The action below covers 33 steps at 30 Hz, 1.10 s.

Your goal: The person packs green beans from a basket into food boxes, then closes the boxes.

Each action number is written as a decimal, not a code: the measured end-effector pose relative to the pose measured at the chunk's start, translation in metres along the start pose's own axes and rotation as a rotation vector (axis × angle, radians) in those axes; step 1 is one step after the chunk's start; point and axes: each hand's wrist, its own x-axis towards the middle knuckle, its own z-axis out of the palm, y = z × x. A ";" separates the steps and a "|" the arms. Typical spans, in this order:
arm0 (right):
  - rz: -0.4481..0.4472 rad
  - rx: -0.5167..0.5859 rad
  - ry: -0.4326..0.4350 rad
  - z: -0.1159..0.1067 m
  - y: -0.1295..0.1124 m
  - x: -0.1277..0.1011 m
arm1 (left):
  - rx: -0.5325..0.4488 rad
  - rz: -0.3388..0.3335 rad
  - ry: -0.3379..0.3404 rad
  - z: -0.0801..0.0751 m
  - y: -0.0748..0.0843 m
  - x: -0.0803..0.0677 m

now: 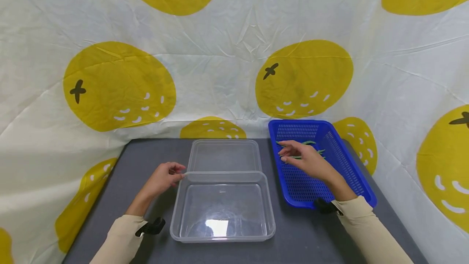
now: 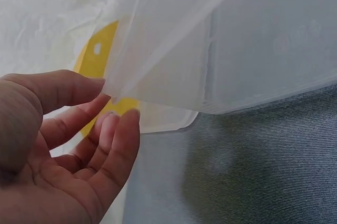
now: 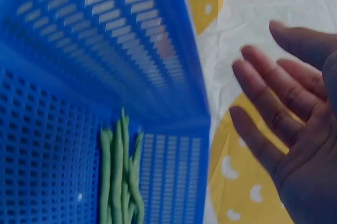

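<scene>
Head view shows the left hand at the near-left corner of a clear plastic container that stands on the grey table; thumb and fingertips meet on the corner of the container's rim, a light pinch, though the left wrist view shows the fingers only loosely curled beside the translucent edge, so how firmly they hold I cannot tell; behind the container, touching its far rim, lies the clear lid, flat on the table; to the right stands a blue perforated basket, just beside the container and apart from it; the right hand hovers inside the basket with fingers spread and nearly straight, gripping nothing; the right wrist view shows those fingers apart and relaxed above the basket's wall, with a small bunch of green beans lying together on the basket floor near its far end; in the head view the green beans sit just beyond the fingertips, partly hidden by the hand; a white cloth with yellow fruit prints hangs behind and around the table.
</scene>
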 end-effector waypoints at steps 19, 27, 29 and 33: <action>0.014 -0.027 -0.105 -0.030 0.049 0.016 | -0.101 -0.168 -0.070 -0.003 0.005 0.002; 0.045 -0.136 -0.125 -0.037 0.072 0.019 | -0.174 -0.188 -0.112 -0.006 -0.003 0.008; 0.047 -0.155 -0.139 -0.037 0.078 0.019 | -0.185 -0.185 -0.117 -0.006 -0.004 0.009; 0.046 -0.154 -0.171 -0.039 0.087 0.019 | -0.187 -0.174 -0.135 -0.006 -0.006 0.011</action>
